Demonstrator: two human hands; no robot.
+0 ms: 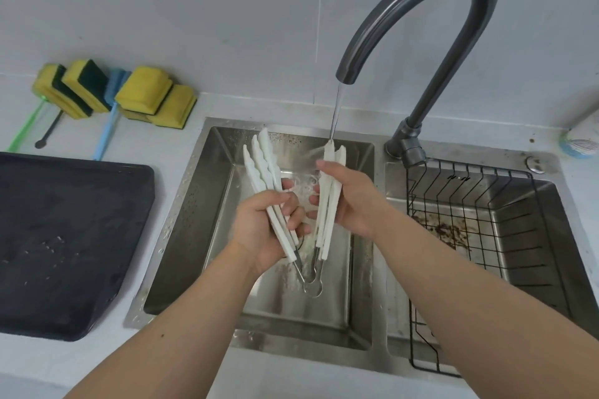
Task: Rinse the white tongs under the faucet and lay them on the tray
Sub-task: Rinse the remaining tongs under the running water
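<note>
My two hands: left hand [259,223] and right hand [350,201] each grip white tongs [327,197] arms under one faucet [421,19] stream; one tray [64,236] on counter [181,126].

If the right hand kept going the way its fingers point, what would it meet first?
The right hand, gripping one arm of the white tongs, points left toward the left hand holding the other arm. It would likely meet those fingers first, though depth is unclear.
</note>
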